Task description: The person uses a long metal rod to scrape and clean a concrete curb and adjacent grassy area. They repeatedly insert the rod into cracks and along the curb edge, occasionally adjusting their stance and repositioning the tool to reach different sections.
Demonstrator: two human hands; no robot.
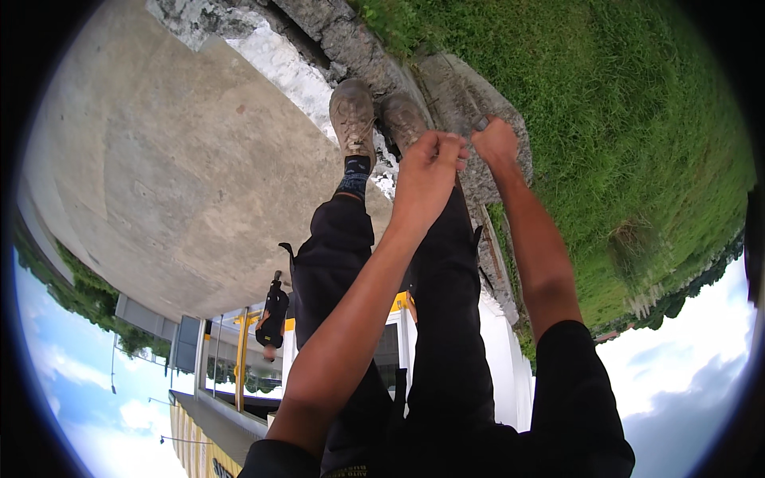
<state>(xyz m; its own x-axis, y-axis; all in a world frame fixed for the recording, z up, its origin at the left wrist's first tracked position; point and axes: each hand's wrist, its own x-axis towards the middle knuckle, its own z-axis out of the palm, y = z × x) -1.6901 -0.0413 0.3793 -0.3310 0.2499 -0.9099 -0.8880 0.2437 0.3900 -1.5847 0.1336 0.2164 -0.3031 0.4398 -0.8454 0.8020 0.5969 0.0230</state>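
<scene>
My left hand (pixel 434 169) is closed with its fingers curled in front of my shoes, and what it holds, if anything, cannot be made out. Just to its right, my right hand (pixel 495 142) is wrapped in a fist around a short handle with a grey end (pixel 480 123). The rest of that handled thing is thin and blurred, so its kind is unclear. Both hands are above a rough broken concrete slab (pixel 510 119), close together but apart.
My brown shoes (pixel 351 119) stand on a cracked, white-edged concrete ledge (pixel 279 68). Tall grass (pixel 621 143) lies right, and concrete paving (pixel 175 175) left. A person in dark clothes (pixel 275 311) stands behind near a building with yellow posts (pixel 241 358).
</scene>
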